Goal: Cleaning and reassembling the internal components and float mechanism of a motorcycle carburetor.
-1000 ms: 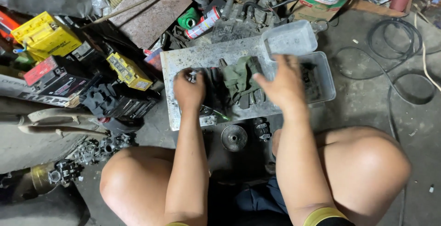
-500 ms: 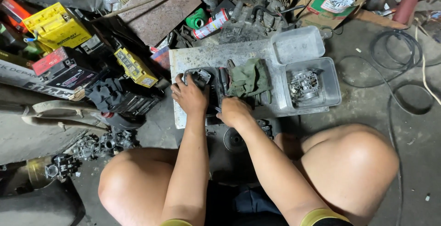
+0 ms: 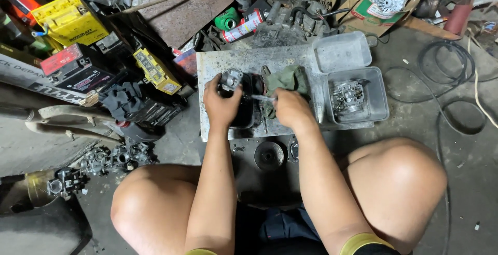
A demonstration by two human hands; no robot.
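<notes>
Landmark: a pale, stained metal slab (image 3: 249,60) lying flat on the concrete floor in front of the person's knees, serving as the worktop.
Left hand: the left hand (image 3: 222,104) is over the left part of the slab, its fingers wrapped around a small metal part (image 3: 231,78).
Metal part: grey cast metal, dull and grimy, blocky with a round opening near the top; it stands up out of the left hand's grasp, above a black patch on the slab.
Right hand: the right hand (image 3: 291,108) is near the middle of the slab, fingers closed on a thin metal tool (image 3: 262,98) whose bright tip points left toward the metal part.
Gap: the tool tip sits just beside the part; whether it touches cannot be told.
Rag: a crumpled olive-green rag (image 3: 284,81) lies on the slab just beyond the right hand.
Clear tub: a clear plastic tub (image 3: 383,97) rests at the right edge of the slab, holding another grey cast-metal assembly (image 3: 347,97).
Lid: a clear lid (image 3: 341,51) lies at the slab's far right corner, touching the tub.
Round disc: a dark round disc (image 3: 268,155) sits on the floor just below the near edge of the slab, between the forearms.
Boxes: yellow and black boxes (image 3: 70,19) are piled left of the slab.
</notes>
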